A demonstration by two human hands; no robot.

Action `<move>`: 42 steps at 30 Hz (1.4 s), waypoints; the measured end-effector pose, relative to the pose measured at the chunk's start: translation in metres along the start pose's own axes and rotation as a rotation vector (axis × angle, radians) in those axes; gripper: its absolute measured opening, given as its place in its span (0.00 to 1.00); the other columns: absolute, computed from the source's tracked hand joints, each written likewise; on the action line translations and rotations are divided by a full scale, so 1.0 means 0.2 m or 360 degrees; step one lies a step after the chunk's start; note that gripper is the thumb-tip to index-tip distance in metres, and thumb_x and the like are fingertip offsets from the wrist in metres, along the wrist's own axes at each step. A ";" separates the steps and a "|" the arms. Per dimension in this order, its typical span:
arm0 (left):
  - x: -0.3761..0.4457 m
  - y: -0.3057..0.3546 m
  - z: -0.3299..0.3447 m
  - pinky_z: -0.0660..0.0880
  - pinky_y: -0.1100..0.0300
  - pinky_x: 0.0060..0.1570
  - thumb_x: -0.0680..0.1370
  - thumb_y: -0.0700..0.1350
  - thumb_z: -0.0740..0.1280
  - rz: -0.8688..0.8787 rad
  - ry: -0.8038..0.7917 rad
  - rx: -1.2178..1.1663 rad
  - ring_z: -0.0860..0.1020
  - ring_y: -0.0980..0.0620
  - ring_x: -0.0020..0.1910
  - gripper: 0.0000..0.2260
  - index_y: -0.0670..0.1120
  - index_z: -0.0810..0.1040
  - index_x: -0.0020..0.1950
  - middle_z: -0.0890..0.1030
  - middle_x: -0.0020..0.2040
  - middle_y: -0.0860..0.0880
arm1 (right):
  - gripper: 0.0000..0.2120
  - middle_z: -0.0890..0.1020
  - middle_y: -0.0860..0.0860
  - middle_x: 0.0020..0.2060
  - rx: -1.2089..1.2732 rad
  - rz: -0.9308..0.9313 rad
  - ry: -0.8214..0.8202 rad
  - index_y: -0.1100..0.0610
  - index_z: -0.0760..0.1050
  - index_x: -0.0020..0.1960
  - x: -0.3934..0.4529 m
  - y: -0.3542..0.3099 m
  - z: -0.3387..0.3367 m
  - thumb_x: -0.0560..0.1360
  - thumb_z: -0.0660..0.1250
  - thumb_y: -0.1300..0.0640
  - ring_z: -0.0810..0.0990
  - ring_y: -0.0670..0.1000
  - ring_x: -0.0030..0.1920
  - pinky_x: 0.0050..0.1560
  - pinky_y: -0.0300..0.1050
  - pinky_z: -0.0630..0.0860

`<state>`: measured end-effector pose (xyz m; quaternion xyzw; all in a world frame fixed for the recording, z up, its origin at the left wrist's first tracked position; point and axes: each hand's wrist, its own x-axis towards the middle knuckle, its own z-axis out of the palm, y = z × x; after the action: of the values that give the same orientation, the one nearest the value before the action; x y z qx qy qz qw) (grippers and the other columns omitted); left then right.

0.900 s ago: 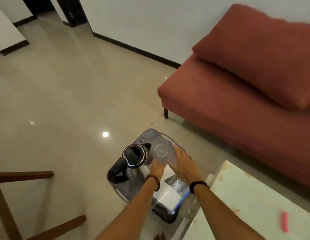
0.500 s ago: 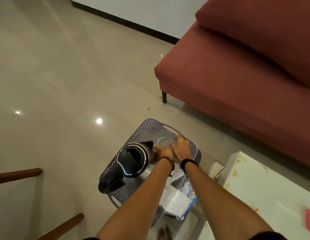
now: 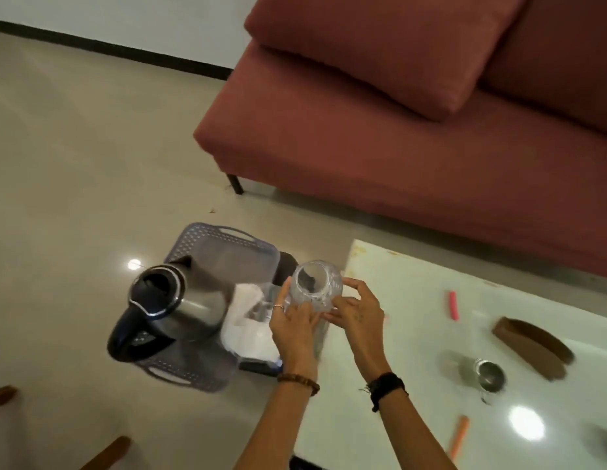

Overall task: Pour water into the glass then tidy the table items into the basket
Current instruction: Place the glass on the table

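Note:
A clear ribbed glass (image 3: 314, 284) is held up between both hands, its mouth tilted toward me, above the gap between the basket and the table. My left hand (image 3: 295, 325) wraps its near left side and my right hand (image 3: 354, 310) grips its right side. The grey perforated basket (image 3: 207, 242) sits on the floor and holds a steel kettle (image 3: 180, 300) with a black handle and white plastic bags (image 3: 248, 323).
The white glossy table (image 3: 431, 351) at the right carries a steel cup (image 3: 488, 374), a brown curved object (image 3: 532, 347), a pink stick (image 3: 453, 305) and an orange stick (image 3: 459, 435). A red sofa (image 3: 380, 130) stands behind. Wooden chair parts (image 3: 105, 452) sit at the lower left.
Both hands were down in the basket around the glass; now they have lifted it out and toward the table. The view has swung right, showing more of the table.

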<state>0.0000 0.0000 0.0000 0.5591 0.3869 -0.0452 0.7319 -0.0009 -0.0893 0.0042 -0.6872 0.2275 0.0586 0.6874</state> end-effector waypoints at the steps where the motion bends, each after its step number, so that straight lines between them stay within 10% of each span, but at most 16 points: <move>1: -0.14 -0.06 0.06 0.79 0.57 0.45 0.77 0.32 0.59 -0.0008 -0.0030 -0.0028 0.77 0.47 0.50 0.20 0.48 0.70 0.66 0.77 0.53 0.44 | 0.13 0.84 0.52 0.41 0.0032 0.0067 0.0018 0.52 0.74 0.54 -0.08 -0.01 -0.14 0.74 0.66 0.65 0.85 0.51 0.40 0.36 0.38 0.81; 4: -0.49 -0.25 0.23 0.80 0.65 0.33 0.74 0.30 0.61 -0.0190 -0.0022 -0.0154 0.80 0.50 0.46 0.21 0.50 0.75 0.60 0.80 0.47 0.50 | 0.19 0.83 0.60 0.47 0.0084 0.0230 0.0059 0.57 0.72 0.62 -0.28 0.00 -0.57 0.73 0.66 0.68 0.84 0.58 0.47 0.46 0.48 0.82; 9: -0.90 -0.57 0.45 0.81 0.60 0.36 0.73 0.28 0.61 -0.0510 -0.0139 -0.0143 0.79 0.43 0.47 0.20 0.47 0.76 0.59 0.79 0.52 0.41 | 0.20 0.83 0.53 0.40 0.0265 0.0451 0.0157 0.58 0.73 0.61 -0.52 0.11 -1.16 0.71 0.66 0.71 0.84 0.59 0.45 0.43 0.45 0.83; 15: -1.09 -0.91 0.62 0.80 0.60 0.36 0.72 0.27 0.62 -0.0622 -0.0139 -0.0018 0.77 0.38 0.54 0.21 0.43 0.74 0.63 0.76 0.60 0.35 | 0.20 0.82 0.68 0.45 0.0310 0.0607 0.0194 0.62 0.72 0.61 -0.57 0.36 -1.54 0.71 0.66 0.72 0.82 0.66 0.48 0.52 0.55 0.79; 37: -0.46 -1.39 0.56 0.81 0.59 0.35 0.71 0.27 0.61 -0.0532 0.0021 0.0168 0.77 0.39 0.51 0.22 0.43 0.74 0.62 0.71 0.65 0.36 | 0.14 0.79 0.69 0.44 0.0096 0.0841 0.0255 0.62 0.68 0.53 -0.12 0.96 -1.32 0.71 0.64 0.73 0.81 0.59 0.38 0.38 0.42 0.80; 42: -0.45 -1.37 0.54 0.74 0.49 0.58 0.72 0.32 0.67 -0.0515 -0.0007 0.0486 0.70 0.40 0.64 0.30 0.47 0.62 0.71 0.64 0.71 0.38 | 0.20 0.79 0.58 0.42 -0.0015 0.0913 0.0194 0.59 0.64 0.59 -0.14 0.92 -1.33 0.72 0.69 0.63 0.81 0.58 0.40 0.44 0.51 0.81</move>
<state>-0.1435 -0.2276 -0.1517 0.5940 0.4587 -0.2213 0.6227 -0.1607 -0.3315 -0.1410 -0.6003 0.4531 0.2103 0.6246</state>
